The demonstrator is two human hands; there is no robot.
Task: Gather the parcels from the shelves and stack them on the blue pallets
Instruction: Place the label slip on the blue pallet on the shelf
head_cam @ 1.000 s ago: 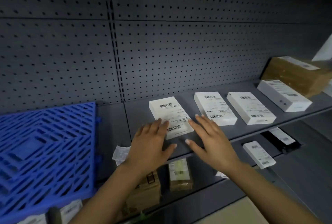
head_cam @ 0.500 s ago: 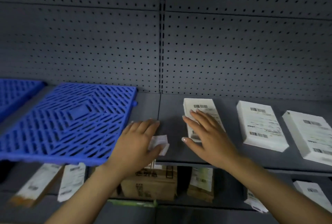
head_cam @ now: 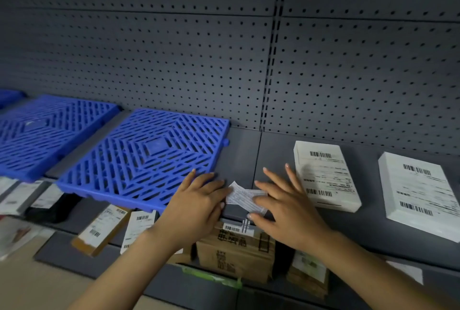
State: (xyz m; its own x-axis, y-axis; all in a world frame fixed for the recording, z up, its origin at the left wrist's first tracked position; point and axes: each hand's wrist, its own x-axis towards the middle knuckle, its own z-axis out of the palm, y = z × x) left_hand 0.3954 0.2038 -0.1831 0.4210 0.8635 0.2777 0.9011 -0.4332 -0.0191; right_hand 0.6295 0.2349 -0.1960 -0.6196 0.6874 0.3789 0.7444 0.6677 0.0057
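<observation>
A blue slatted pallet [head_cam: 146, 155] lies on the grey shelf [head_cam: 244, 155], with a second blue pallet [head_cam: 47, 133] to its left. Two white parcels with barcode labels lie flat to the right, one [head_cam: 323, 175] near my hands and another [head_cam: 420, 195] further right. A small loose paper slip [head_cam: 245, 196] sits at the shelf's front edge. My left hand [head_cam: 196, 200] lies flat over the pallet's front right corner, fingers straight, touching the slip's left end. My right hand [head_cam: 286, 207] is spread, fingers straight, its thumb against the slip's right end, beside the near white parcel.
A perforated grey back panel [head_cam: 174, 61] closes the shelf behind. Below, a lower shelf holds brown cardboard boxes [head_cam: 236, 250], a labelled brown parcel [head_cam: 99, 230], a white labelled packet [head_cam: 139, 227], a black item [head_cam: 54, 210] and more packets at far left.
The view has swung left, bringing both pallets further into sight. My right hand has come off the white parcel and moved left to the paper slip; my left hand stays by the pallet corner.
</observation>
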